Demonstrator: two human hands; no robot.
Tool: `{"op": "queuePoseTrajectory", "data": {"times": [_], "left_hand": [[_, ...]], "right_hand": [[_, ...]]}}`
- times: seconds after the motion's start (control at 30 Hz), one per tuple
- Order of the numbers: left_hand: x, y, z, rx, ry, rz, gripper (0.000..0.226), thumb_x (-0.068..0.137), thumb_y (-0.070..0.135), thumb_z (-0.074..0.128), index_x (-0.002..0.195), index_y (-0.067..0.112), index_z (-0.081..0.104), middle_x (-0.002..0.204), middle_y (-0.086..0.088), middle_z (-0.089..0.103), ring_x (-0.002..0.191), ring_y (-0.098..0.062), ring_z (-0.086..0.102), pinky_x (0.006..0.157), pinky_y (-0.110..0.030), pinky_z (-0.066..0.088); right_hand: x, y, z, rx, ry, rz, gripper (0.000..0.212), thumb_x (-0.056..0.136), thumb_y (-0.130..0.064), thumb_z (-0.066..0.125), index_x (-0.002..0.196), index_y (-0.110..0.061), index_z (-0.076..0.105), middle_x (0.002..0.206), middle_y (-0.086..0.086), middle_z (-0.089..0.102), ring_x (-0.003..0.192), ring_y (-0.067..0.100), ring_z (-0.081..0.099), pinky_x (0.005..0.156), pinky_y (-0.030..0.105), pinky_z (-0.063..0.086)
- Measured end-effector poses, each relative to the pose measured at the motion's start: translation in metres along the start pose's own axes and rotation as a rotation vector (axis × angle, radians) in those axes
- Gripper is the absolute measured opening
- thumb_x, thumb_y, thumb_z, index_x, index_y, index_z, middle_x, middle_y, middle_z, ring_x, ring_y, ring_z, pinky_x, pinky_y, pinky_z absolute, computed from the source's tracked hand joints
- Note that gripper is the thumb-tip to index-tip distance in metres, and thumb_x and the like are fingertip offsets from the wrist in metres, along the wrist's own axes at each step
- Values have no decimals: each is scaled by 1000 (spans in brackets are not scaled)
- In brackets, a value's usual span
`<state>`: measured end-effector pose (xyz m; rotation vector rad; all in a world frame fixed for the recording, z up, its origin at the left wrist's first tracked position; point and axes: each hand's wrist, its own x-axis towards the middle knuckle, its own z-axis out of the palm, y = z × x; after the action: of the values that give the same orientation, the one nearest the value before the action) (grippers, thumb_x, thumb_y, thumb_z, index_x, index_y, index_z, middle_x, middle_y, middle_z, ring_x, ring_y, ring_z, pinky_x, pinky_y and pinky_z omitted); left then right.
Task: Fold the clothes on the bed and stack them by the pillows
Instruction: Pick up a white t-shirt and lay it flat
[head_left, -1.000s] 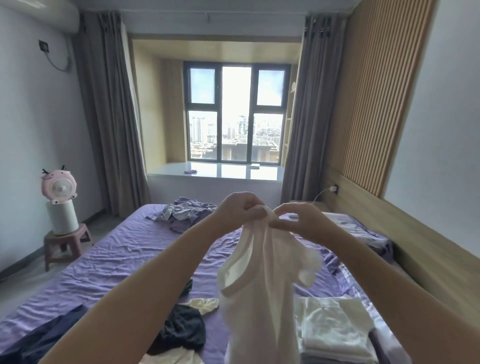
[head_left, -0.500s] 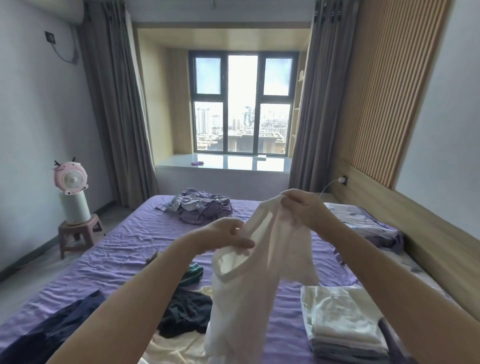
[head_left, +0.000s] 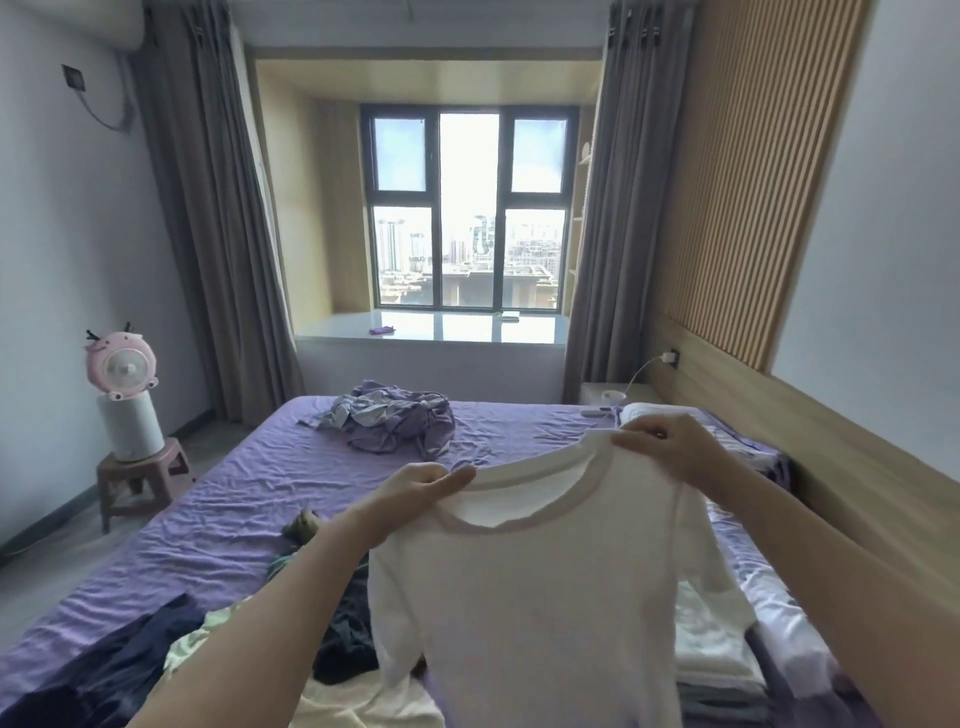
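A person's left hand (head_left: 415, 488) and right hand (head_left: 670, 449) each pinch a shoulder of a white shirt (head_left: 530, 587), spread above the bed (head_left: 234, 499); laying it flat for folding likely comes next.

no readable text, no labels, no brands, no numbers, no signs anywhere

shirt (head_left: 524, 597) above bed (head_left: 249, 488), folded stack (head_left: 711, 660) at right
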<state>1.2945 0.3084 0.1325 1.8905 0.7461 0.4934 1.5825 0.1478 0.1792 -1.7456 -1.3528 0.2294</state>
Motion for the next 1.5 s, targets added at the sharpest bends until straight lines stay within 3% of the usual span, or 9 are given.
{"op": "queuePoseTrajectory", "data": {"times": [0.07,0.17,0.3,0.57,0.77,0.93,1.1,1.33,1.5], "left_hand": [[3,10,1,-25,-64,21,55,67,67,70,78,15,54,69,4,49,64,-10,46,56,-22,36],[7,21,1,-8,-210,37,45,70,42,80,104,18,62,75,11,63,70,-7,60,64,-21,51],[10,22,6,72,-190,97,26,81,16,74,106,17,66,100,-2,70,90,-13,64,89,-31,52],[17,8,18,109,116,115,21,83,23,72,79,4,67,66,1,56,56,-6,47,49,-10,38],[21,-2,9,122,309,133,28,78,32,76,74,10,59,74,1,56,67,-12,50,61,-24,41],[4,-9,13,235,483,296,29,84,43,66,76,18,54,61,5,49,56,-10,43,53,-25,34],[-26,-10,11,525,611,501,40,85,54,59,75,15,62,58,7,52,55,-15,51,49,-26,35],[-52,-29,6,808,604,741,58,88,59,40,60,11,55,51,2,53,40,-22,49,40,-24,36],[-58,-17,5,826,643,798,53,87,55,46,57,13,55,45,3,46,38,-20,42,41,-22,31]], "right_hand": [[-6,11,-8,-27,75,16,26,82,-28,71,58,-35,68,59,-16,62,58,-4,52,56,7,38],[-15,28,-18,-69,140,37,20,82,-29,70,63,-32,67,64,-9,62,62,4,52,59,13,39],[-31,44,-23,-34,141,28,25,84,-29,68,60,-25,66,57,-8,53,57,7,45,58,25,36],[-46,43,-5,-216,183,0,17,88,-34,62,72,-37,60,58,-15,56,60,0,52,61,13,38],[-55,30,15,-214,291,-78,12,92,-15,59,92,-7,67,86,5,65,83,22,58,72,23,34],[-75,13,45,-149,481,-25,12,95,-16,53,91,-8,62,77,-4,57,73,19,53,66,25,34],[-107,8,63,-276,642,-46,16,95,-17,52,103,-10,64,101,4,68,91,24,62,72,23,36],[-149,10,69,-595,575,-135,21,89,-15,53,99,-4,67,80,15,69,63,36,66,49,42,53],[-154,-4,50,-559,564,-223,26,88,-21,53,98,-3,69,82,14,70,67,32,68,52,41,54]]}}
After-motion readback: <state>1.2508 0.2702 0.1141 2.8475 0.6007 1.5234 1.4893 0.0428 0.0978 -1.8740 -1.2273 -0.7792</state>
